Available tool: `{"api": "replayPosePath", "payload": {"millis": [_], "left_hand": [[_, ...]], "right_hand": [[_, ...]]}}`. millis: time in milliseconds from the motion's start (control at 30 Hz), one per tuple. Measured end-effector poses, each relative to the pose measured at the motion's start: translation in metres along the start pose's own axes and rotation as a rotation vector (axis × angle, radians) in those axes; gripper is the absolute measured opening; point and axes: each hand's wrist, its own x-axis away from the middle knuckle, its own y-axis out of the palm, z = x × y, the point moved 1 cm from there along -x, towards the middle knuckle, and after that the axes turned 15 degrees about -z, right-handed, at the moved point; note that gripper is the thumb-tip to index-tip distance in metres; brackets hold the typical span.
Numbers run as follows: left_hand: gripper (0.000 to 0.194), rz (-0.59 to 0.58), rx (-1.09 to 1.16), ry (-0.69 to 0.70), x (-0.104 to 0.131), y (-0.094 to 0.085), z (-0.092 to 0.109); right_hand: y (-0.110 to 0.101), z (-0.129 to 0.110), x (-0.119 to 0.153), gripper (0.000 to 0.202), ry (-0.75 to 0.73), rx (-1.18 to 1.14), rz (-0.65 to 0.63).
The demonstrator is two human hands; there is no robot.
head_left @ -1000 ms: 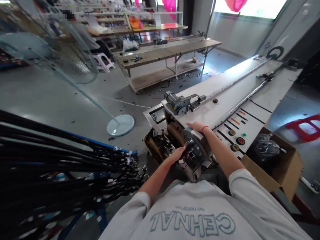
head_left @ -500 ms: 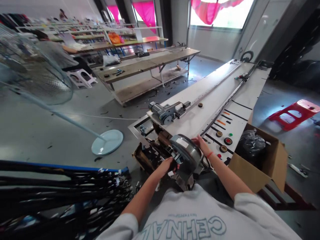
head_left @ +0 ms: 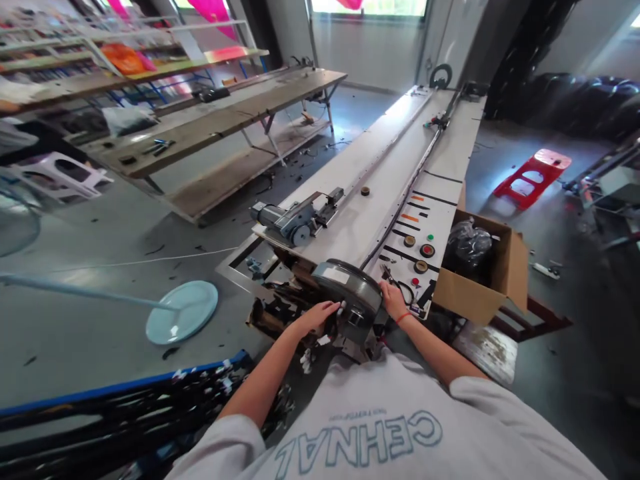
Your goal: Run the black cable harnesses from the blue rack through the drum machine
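Observation:
A dark grey machine with a rounded housing [head_left: 350,283] stands at the near end of the long white table, a pale label on its top. My left hand [head_left: 316,316] reaches to its near left side, fingers drawn together at a small white part; what they pinch is too small to make out. Against the right side of the housing is my right hand [head_left: 394,301], its fingers curled and partly hidden. Just beyond that hand, scissors-like black loops [head_left: 407,291] lie on the table. A long black strip [head_left: 385,233] runs from the machine up the table.
A motor unit [head_left: 285,221] sits on the table's left edge. Tape rolls [head_left: 421,266] and short black and orange strips lie at right. An open cardboard box [head_left: 515,267] stands beside the table, a red stool [head_left: 533,179] beyond. A fan base [head_left: 183,312] is on the floor.
The view has turned right and down. My left hand has shifted up along the machine's near side, its fingers straighter. My right hand has come down from the strip to the housing's right side.

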Motion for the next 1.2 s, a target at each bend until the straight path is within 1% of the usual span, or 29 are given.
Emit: {"api": "replayPosePath", "payload": {"millis": [33, 67, 133, 200, 300, 333, 367, 400, 467, 500, 533, 567, 600, 633, 700, 733, 767, 833, 867, 900, 933, 967, 1000, 1033, 1067, 1100, 1133, 1167, 1200], "left_hand": [[0.039, 0.057, -0.161, 0.012, 0.002, 0.002, 0.005], [0.039, 0.114, -0.314, 0.023, 0.004, 0.003, 0.009], [0.034, 0.193, -0.535, 0.036, 0.009, 0.006, 0.019], [0.028, 0.261, -0.680, 0.015, 0.018, 0.000, 0.027], [0.025, 0.299, -0.739, -0.024, 0.034, -0.022, 0.037], [0.025, 0.295, -0.714, -0.013, 0.039, -0.030, 0.039], [0.025, 0.279, -0.668, 0.004, 0.042, -0.037, 0.041], [0.025, 0.250, -0.600, 0.017, 0.043, -0.042, 0.042], [0.025, 0.182, -0.428, 0.006, 0.041, -0.047, 0.041], [0.024, 0.155, -0.347, -0.015, 0.038, -0.047, 0.039], [0.025, 0.137, -0.283, -0.037, 0.035, -0.047, 0.038], [0.025, 0.130, -0.241, -0.053, 0.032, -0.046, 0.036], [0.025, 0.133, -0.228, -0.063, 0.030, -0.046, 0.036], [0.025, 0.143, -0.244, -0.067, 0.029, -0.046, 0.036], [0.026, 0.188, -0.334, -0.055, 0.030, -0.047, 0.038], [0.027, 0.225, -0.395, -0.039, 0.031, -0.047, 0.040], [0.027, 0.268, -0.453, -0.021, 0.033, -0.048, 0.042], [0.028, 0.330, -0.536, 0.010, 0.037, -0.050, 0.045], [0.029, 0.334, -0.553, 0.016, 0.038, -0.051, 0.046], [0.029, 0.316, -0.553, 0.015, 0.038, -0.052, 0.044], [0.030, 0.284, -0.536, 0.003, 0.037, -0.052, 0.042], [0.032, 0.249, -0.503, -0.020, 0.035, -0.053, 0.039], [0.033, 0.214, -0.455, -0.052, 0.034, -0.054, 0.035], [0.034, 0.184, -0.396, -0.090, 0.032, -0.055, 0.031], [0.036, 0.157, -0.334, -0.133, 0.030, -0.055, 0.028], [0.037, 0.132, -0.271, -0.172, 0.030, -0.055, 0.026], [0.038, 0.103, -0.205, -0.201, 0.030, -0.055, 0.025], [0.039, 0.065, -0.139, -0.220, 0.032, -0.054, 0.025], [0.040, 0.023, -0.071, -0.232, 0.034, -0.054, 0.026]], "right_hand": [[0.002, 0.010, 0.008, 0.031, 0.066, 0.123, 0.038], [0.003, 0.017, 0.014, 0.033, 0.125, 0.253, 0.068], [0.001, 0.024, 0.017, 0.043, 0.248, 0.464, 0.089], [-0.007, 0.026, 0.016, 0.044, 0.358, 0.497, 0.056], [-0.021, 0.030, 0.021, 0.043, 0.468, 0.325, -0.044], [-0.025, 0.030, 0.028, 0.042, 0.451, 0.227, -0.070], [-0.027, 0.029, 0.037, 0.041, 0.387, 0.118, -0.078], [-0.027, 0.025, 0.049, 0.039, 0.275, 0.004, -0.076], [-0.023, 0.011, 0.075, 0.034, -0.025, -0.216, -0.106], [-0.017, -0.001, 0.086, 0.033, -0.163, -0.317, -0.160], [-0.010, -0.013, 0.094, 0.033, -0.262, -0.409, -0.257], [0.000, -0.026, 0.099, 0.035, -0.311, -0.488, -0.397], [0.011, -0.040, 0.099, 0.039, -0.312, -0.563, -0.559], [0.024, -0.053, 0.094, 0.044, -0.272, -0.637, -0.731], [0.048, -0.075, 0.075, 0.059, -0.128, -0.783, -1.053], [0.059, -0.084, 0.064, 0.066, -0.042, -0.842, -1.151], [0.069, -0.091, 0.053, 0.070, 0.043, -0.881, -1.174], [0.080, -0.098, 0.040, 0.071, 0.164, -0.850, -1.088], [0.082, -0.099, 0.042, 0.070, 0.178, -0.792, -1.031], [0.080, -0.097, 0.048, 0.068, 0.148, -0.726, -0.992], [0.076, -0.094, 0.058, 0.067, 0.075, -0.667, -0.973], [0.069, -0.088, 0.070, 0.065, -0.025, -0.626, -0.945], [0.059, -0.081, 0.080, 0.063, -0.125, -0.602, -0.886], [0.047, -0.072, 0.088, 0.062, -0.191, -0.590, -0.774], [0.033, -0.061, 0.091, 0.061, -0.198, -0.576, -0.625], [0.018, -0.050, 0.089, 0.061, -0.149, -0.538, -0.466], [0.002, -0.038, 0.082, 0.060, -0.055, -0.462, -0.324], [-0.014, -0.028, 0.072, 0.058, 0.063, -0.344, -0.212], [-0.029, -0.019, 0.061, 0.054, 0.180, -0.195, -0.140]]}}
